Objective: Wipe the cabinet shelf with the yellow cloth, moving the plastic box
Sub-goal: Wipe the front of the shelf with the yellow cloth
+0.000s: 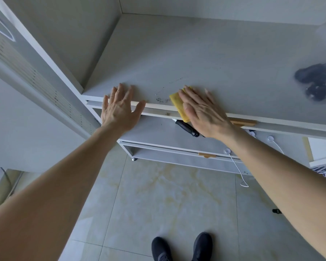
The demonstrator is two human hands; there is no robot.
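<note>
The grey cabinet shelf (205, 59) fills the upper view. My right hand (203, 112) lies flat on the folded yellow cloth (178, 102), pressing it onto the shelf's front edge; part of the cloth hangs over the edge. Dark specks of dirt (161, 99) sit just left of the cloth. My left hand (119, 108) rests flat with fingers spread on the front edge, further left, holding nothing. A clear plastic box (320, 80) with dark items inside stands at the shelf's far right, partly cut off by the frame.
An open cabinet door (26, 72) stands at the left. On the lower shelf lie a black-handled tool (186, 128) and white cables (237, 166). Below is the tiled floor (158, 194) with my dark shoes (181, 247).
</note>
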